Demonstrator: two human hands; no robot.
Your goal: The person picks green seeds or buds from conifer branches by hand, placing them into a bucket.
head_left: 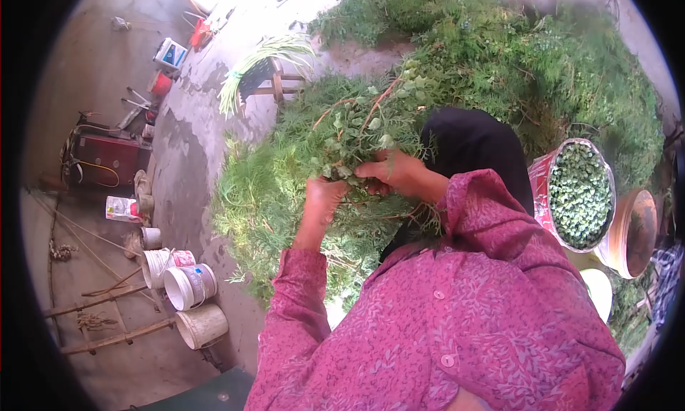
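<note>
Over my lap is a leafy evergreen branch (349, 133) with reddish stems and pale green seed cones (386, 141). My left hand (325, 197) is closed at the lower part of the branch, its fingertips hidden among the cones. Close beside it on the right, my right hand (396, 174) pinches at the same cluster, with thumb and forefinger bent in. What exactly lies between the fingertips is too small to make out. Below the hands, loose green sprigs (264, 197) spread out in a brighter heap.
A red and white bucket (542, 190) full of green cones stands at my right, beside a brown tub (635, 232). Cut branches (528, 61) pile up ahead and right. Long green stalks (275, 51) lie over a small stool (275, 83). White buckets (189, 286) line the left.
</note>
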